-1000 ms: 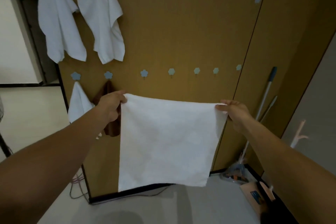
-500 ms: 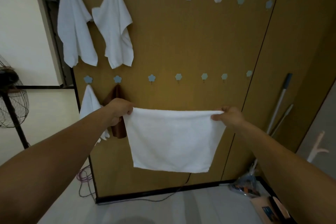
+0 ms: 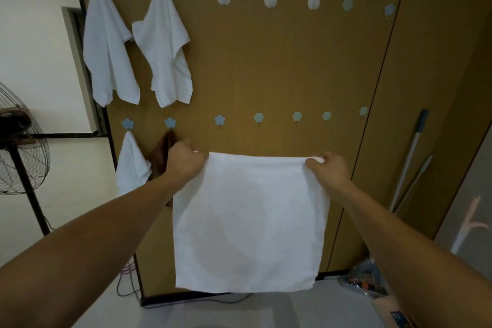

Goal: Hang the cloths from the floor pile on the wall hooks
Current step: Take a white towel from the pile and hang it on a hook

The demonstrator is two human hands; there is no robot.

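- The step in hand looks like bringing the cloth (image 3: 247, 221) to a free hook. The nearest bare one is the flower hook (image 3: 219, 120), in the lower row just above the gap between the hands.
- The left hand (image 3: 183, 160) grips the cloth's upper left corner in a closed fist. The right hand (image 3: 328, 168) pinches the upper right corner with curled fingers. Between them the top edge runs taut and nearly level.
- To hang it well, I would bunch one corner, or the middle of the top edge, and lift that bunch over the hook's prong. The other hand should let go only once the fabric has caught.
- Left spread wide, the cloth would likely slide off so small a hook. A gathered fold should seat deeper.
- The left arm needs care. The brown cloth (image 3: 162, 157) hangs just behind that hand and could be knocked off its hook on the way up.
- The cloth is plain white, roughly square and soft-looking. It hangs flat and limp at centre frame, in front of the lower half of the panel (image 3: 266, 61).
- Its bottom edge hangs free above the floor. A faint grey shade lies across its middle, and I see no stain or print.
- Three white cloths (image 3: 109, 48) hang at the left of the frame, two on the upper row and one on the lower. The floor pile is not in view.
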